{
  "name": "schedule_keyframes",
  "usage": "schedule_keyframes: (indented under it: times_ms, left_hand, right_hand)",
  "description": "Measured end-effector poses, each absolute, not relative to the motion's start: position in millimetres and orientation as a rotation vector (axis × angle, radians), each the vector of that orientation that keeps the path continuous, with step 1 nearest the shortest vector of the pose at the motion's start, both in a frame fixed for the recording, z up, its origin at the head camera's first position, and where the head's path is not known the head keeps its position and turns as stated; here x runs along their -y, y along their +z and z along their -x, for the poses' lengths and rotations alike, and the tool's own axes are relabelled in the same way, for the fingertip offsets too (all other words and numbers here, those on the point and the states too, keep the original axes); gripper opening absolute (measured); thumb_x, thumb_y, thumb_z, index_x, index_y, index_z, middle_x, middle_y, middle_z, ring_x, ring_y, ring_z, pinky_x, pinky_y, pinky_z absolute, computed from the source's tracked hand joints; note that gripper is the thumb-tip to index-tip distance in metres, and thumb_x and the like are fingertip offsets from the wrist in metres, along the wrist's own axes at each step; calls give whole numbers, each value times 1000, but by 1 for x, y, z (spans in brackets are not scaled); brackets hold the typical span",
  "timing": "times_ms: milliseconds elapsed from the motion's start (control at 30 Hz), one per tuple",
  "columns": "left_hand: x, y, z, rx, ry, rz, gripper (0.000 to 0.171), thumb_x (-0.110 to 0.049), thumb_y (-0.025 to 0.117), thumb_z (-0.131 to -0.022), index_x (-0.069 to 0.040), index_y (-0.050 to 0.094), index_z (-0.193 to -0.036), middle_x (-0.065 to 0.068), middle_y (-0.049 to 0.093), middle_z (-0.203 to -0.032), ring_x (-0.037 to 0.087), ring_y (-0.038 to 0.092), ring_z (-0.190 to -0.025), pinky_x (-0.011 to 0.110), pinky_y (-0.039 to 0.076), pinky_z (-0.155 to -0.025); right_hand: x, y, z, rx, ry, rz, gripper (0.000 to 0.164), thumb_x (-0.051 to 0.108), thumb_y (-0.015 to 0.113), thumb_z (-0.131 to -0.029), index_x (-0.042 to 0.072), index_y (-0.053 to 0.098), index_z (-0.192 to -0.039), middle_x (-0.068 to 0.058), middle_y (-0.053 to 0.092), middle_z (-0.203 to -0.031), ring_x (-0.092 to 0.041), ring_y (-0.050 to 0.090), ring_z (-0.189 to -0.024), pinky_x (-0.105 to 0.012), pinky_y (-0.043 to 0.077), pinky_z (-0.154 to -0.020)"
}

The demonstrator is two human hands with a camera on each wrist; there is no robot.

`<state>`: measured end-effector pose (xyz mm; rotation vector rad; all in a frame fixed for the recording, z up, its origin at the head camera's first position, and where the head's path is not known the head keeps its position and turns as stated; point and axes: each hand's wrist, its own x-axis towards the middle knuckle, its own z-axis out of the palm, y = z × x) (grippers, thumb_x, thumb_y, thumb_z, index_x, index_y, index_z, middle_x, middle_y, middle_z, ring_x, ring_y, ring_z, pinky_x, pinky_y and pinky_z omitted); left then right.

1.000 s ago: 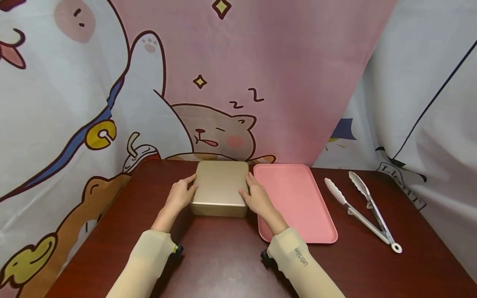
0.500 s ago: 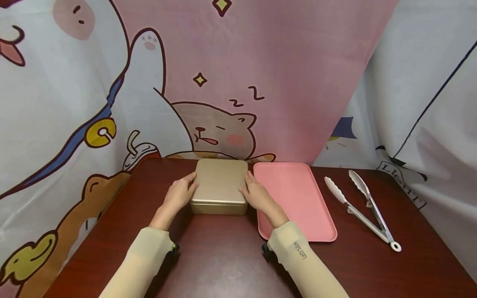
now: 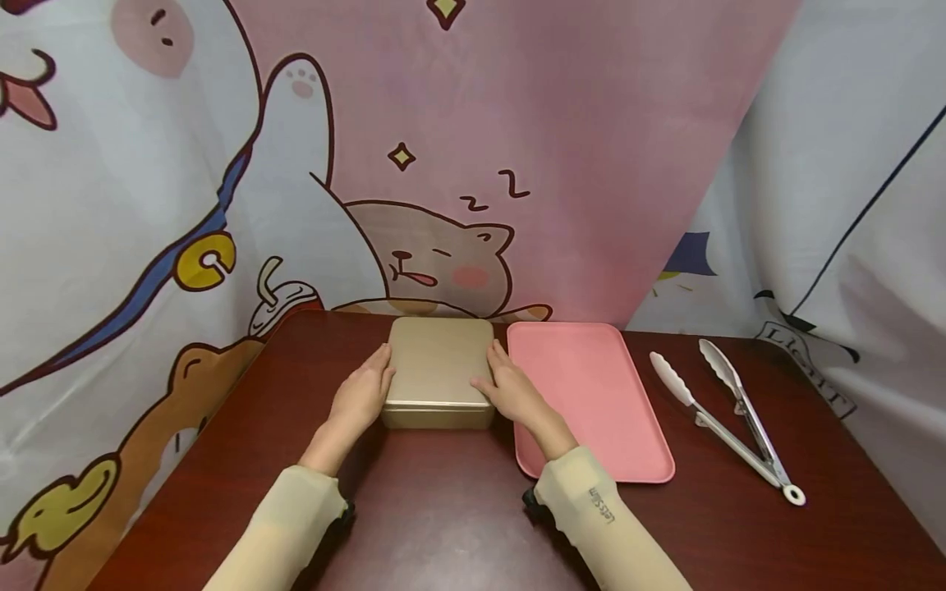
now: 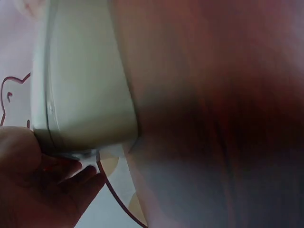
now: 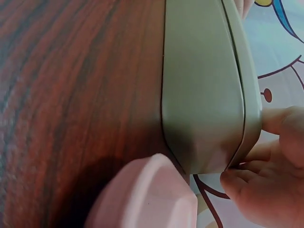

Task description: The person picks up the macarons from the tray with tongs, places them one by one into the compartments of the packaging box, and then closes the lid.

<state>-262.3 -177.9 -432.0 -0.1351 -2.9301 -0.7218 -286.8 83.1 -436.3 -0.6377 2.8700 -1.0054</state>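
Observation:
A gold-beige rectangular tin box (image 3: 440,361) with its lid on stands at the back middle of the table. The seam under the lid runs along its side in both wrist views. My left hand (image 3: 360,392) grips the left side, thumb lying close alongside the fingers at the lid's edge. On the opposite side my right hand (image 3: 516,396) holds the box, its thumb over the top edge of the lid and its fingers along the side. In the right wrist view, those fingers (image 5: 237,183) meet the box near the lid seam. The contents are hidden.
A pink tray (image 3: 591,394) lies just right of the box, under the right forearm. Farther right, metal tongs (image 3: 739,427) with white tips lie spread on the dark red-brown table (image 3: 443,509). A printed cartoon curtain (image 3: 576,164) hangs behind the table's back edge.
My left thumb has slid off the lid's top to its left edge, and the left hand has turned slightly. The right hand stays in place. The head view has shifted a little.

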Motion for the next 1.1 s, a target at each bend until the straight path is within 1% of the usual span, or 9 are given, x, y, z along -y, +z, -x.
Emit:
schedule_keyframes:
  times_ms: [100,233,333,500,567,667,867,933,1100]
  left_hand:
    - [177,-435,260,2966,-667,124,53,-28,39,-108,-6,32,-156,9,30,-164,30,38,-147,52,38,-114]
    - [177,-435,263,2955,-655,114,53,-30,37,-108,-9,31,-157,7,29,-164,30,38,-146,54,40,-112]
    - [178,-436,266,2913,-789,139,53,-24,42,-107,-4,33,-155,13,33,-162,34,39,-145,53,37,-114]
    - [184,-435,268,2810,-1122,142,53,-14,53,-102,2,39,-151,22,42,-154,40,42,-142,54,34,-116]
    - [186,-433,268,2809,-1164,153,54,-14,54,-102,2,39,-151,24,42,-153,40,42,-141,55,34,-115]
    - [189,-429,268,2847,-1217,213,59,-16,55,-102,3,33,-153,25,36,-156,41,36,-144,56,32,-117]
    - [196,-429,268,2957,-1340,358,73,-17,56,-102,2,13,-158,23,13,-166,40,15,-153,56,20,-122]
    - [197,-431,269,2948,-1353,376,73,-18,55,-103,2,13,-158,23,12,-166,40,14,-153,56,19,-122]
    - [195,-433,270,2905,-1302,385,68,-17,55,-103,3,20,-157,24,20,-164,41,22,-151,56,22,-121]
  right_hand:
    - [-83,-438,287,-2837,-1008,636,73,24,56,-102,-15,19,-152,-31,10,-163,-41,19,-152,-52,23,-122]
    - [-81,-436,290,-2814,-1089,604,73,21,56,-102,-15,18,-152,-31,9,-163,-41,17,-153,-52,21,-123]
    - [-79,-436,290,-2804,-1217,510,73,19,63,-98,-13,25,-152,-30,16,-163,-41,19,-152,-52,21,-123]
    - [-77,-437,289,-2803,-1399,381,74,11,75,-88,-12,38,-147,-29,32,-157,-40,32,-148,-51,28,-120]
    - [-77,-436,289,-2819,-1436,373,74,10,77,-85,-12,41,-146,-28,36,-156,-39,35,-146,-50,30,-119]
    - [-78,-432,290,-2840,-1470,381,76,10,80,-82,-10,43,-145,-25,37,-156,-37,35,-147,-49,30,-120]
    - [-79,-424,292,-2849,-1379,388,78,15,78,-85,-8,39,-149,-21,33,-160,-35,31,-149,-48,27,-121]
    - [-80,-425,292,-2843,-1355,377,76,16,76,-88,-8,38,-149,-21,32,-160,-35,30,-150,-47,26,-122]
    - [-83,-429,290,-2865,-1360,387,69,14,71,-91,-11,39,-147,-23,34,-159,-37,31,-149,-48,26,-122]
